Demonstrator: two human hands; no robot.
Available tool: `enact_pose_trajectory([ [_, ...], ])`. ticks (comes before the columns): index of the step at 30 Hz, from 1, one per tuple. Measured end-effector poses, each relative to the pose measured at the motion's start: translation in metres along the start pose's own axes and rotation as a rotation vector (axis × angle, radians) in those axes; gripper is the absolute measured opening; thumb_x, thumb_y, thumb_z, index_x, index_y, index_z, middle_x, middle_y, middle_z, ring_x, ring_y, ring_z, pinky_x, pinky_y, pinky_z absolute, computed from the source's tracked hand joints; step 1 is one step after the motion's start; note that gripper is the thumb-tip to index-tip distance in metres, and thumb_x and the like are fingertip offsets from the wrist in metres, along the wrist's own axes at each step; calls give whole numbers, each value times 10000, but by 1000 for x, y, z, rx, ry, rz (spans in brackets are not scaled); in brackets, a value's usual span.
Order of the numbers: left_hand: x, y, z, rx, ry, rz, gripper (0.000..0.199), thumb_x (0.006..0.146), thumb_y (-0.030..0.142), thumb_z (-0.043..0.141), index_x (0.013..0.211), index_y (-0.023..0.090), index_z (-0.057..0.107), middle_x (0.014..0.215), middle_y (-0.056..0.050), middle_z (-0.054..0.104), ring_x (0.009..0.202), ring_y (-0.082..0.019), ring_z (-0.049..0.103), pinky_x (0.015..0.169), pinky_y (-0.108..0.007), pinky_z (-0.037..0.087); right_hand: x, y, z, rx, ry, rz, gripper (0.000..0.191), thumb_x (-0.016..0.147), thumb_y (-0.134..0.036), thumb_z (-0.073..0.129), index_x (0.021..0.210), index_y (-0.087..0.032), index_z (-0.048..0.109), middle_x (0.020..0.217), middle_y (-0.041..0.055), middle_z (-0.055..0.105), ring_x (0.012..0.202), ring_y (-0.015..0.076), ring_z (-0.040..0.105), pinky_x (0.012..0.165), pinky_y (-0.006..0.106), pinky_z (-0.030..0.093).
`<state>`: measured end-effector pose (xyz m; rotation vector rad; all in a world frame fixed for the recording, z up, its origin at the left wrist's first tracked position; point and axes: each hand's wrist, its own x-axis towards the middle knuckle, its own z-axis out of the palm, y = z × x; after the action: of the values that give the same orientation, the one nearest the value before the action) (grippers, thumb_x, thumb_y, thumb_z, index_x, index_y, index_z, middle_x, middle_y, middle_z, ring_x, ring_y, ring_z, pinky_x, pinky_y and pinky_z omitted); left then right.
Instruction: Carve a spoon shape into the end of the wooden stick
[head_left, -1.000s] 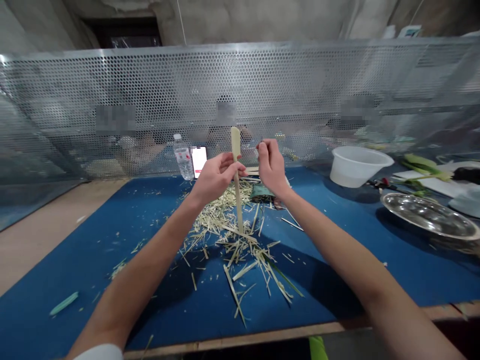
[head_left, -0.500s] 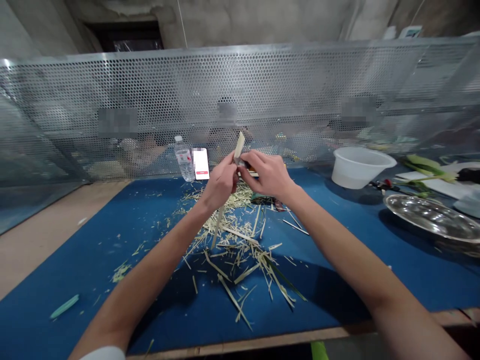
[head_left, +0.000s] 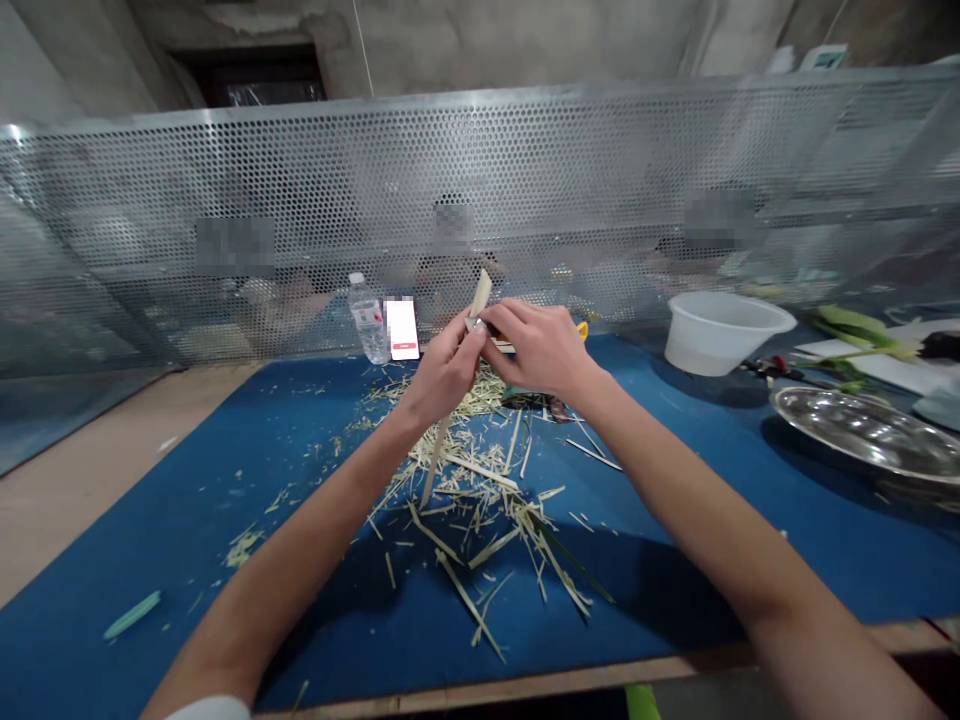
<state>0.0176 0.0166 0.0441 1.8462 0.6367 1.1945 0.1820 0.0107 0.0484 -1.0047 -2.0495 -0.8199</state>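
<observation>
The left hand [head_left: 444,372] has its fingers [head_left: 459,350] closed round a pale stripped stalk [head_left: 480,295], held just above a heap of shavings [head_left: 472,500] on the blue worktop [head_left: 172,590]. The right hand [head_left: 540,350] pinches a small metal piece [head_left: 477,325] narrowly against it. Much is shaved off; the stalk stays in hand.

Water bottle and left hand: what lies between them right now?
In the head view, a lit smartphone lies between the plastic water bottle and the left hand.

Plastic water bottle [head_left: 368,320], lit smartphone [head_left: 402,328] ahead-left of hands; white basin [head_left: 720,334], steel tray [head_left: 870,432] right.
</observation>
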Motion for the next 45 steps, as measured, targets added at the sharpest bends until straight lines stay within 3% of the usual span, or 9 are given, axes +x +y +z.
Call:
enact_pose_trajectory([
  [6, 1, 1, 1, -40, 4, -41, 170, 986, 335, 448, 934, 181, 499, 543, 88, 340, 416, -55, 328, 384, -193, 284, 0, 0, -2, -32, -52, -9, 350, 1015, -369, 348, 1051, -167, 632, 913, 50, 691, 843, 175, 651, 615, 323, 319],
  [12, 1, 4, 3, -73, 19, -70, 186, 996, 318, 431, 853, 200, 435, 545, 90, 333, 405, -46, 325, 388, -187, 274, 2, -4, -4, -39, -85, 27, 351, 1023, -369, 340, 1070, -172, 627, 926, 68, 701, 849, 182, 641, 623, 326, 300],
  [16, -1, 7, 5, -104, 25, -79, 206, 1009, 314, 411, 832, 207, 407, 544, 93, 326, 401, -42, 307, 389, -184, 255, 4, -5, -6, 7, -91, 67, 324, 1018, -372, 348, 1090, -170, 591, 946, 83, 722, 843, 186, 649, 617, 319, 296],
  [20, -2, 10, 5, -138, 9, -105, 234, 1011, 333, 423, 814, 211, 388, 538, 95, 317, 401, -41, 292, 393, -181, 252, 5, -4, -8, 53, -102, 105, 294, 998, -381, 370, 1141, -167, 512, 893, 69, 729, 713, 167, 629, 576, 307, 261],
  [28, -3, 11, 8, -170, 12, -130, 248, 1009, 338, 429, 802, 212, 379, 565, 90, 318, 420, -46, 279, 395, -170, 263, 4, 1, -13, 32, -113, -6, 222, 995, -335, 349, 1010, -182, 509, 839, 53, 705, 694, 161, 623, 546, 312, 222],
  [45, -1, 4, 9, -141, 20, -108, 259, 998, 387, 452, 811, 212, 411, 533, 96, 331, 401, -51, 309, 390, -187, 272, 5, 1, -15, 19, -154, 27, 261, 990, -353, 350, 1037, -184, 542, 871, 59, 712, 679, 154, 592, 551, 316, 218],
])
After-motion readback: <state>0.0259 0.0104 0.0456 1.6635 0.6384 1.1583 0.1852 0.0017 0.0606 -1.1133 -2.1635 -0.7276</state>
